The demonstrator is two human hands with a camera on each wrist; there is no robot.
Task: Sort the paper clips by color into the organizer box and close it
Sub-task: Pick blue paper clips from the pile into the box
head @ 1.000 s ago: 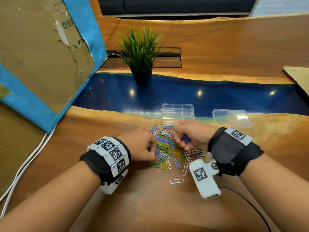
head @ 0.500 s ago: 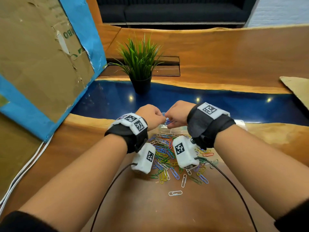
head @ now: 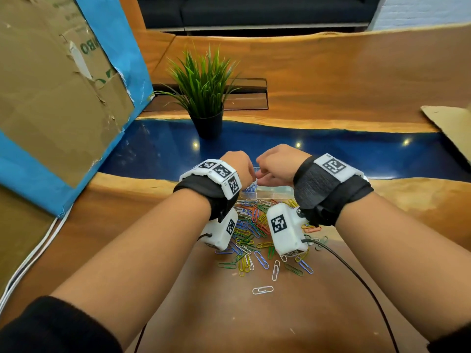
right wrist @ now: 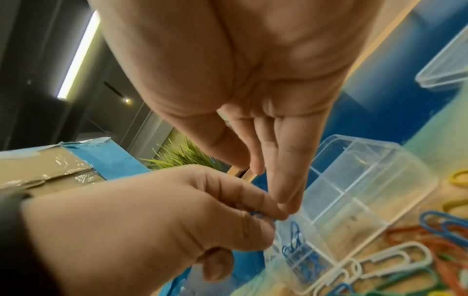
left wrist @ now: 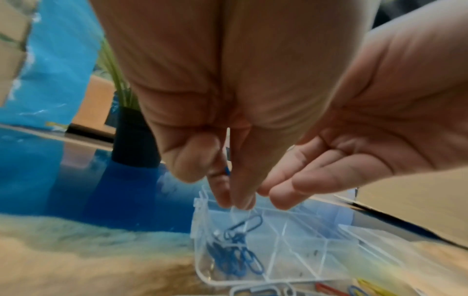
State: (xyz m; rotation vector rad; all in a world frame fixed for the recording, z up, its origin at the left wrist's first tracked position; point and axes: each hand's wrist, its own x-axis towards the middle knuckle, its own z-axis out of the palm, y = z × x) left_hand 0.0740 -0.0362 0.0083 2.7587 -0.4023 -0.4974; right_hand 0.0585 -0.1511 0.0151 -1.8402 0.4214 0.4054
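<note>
The clear organizer box [head: 274, 191] stands on the table beyond a loose pile of mixed-colour paper clips [head: 251, 235]. Both hands hover over its left end. My left hand [head: 237, 169] has curled fingers that pinch blue paper clips [right wrist: 255, 213]; one blue clip [left wrist: 247, 223] hangs just below its fingertips [left wrist: 238, 200]. Several blue clips [left wrist: 235, 258] lie in the near-left compartment of the box [left wrist: 200, 250]. My right hand [head: 275, 166] is beside it, fingers [right wrist: 286, 180] straight and relaxed, holding nothing I can see. The other compartments [right wrist: 367, 170] look bare.
A clear lid [right wrist: 445, 66] lies right of the box. A potted plant [head: 204, 98] stands behind on the blue resin strip. A large cardboard panel [head: 51, 85] leans at the left, and a lone white clip [head: 262, 289] lies nearest me.
Both hands left the clip pile and moved forward and up to the left end of the box. Blue clips now lie in its near-left compartment.
</note>
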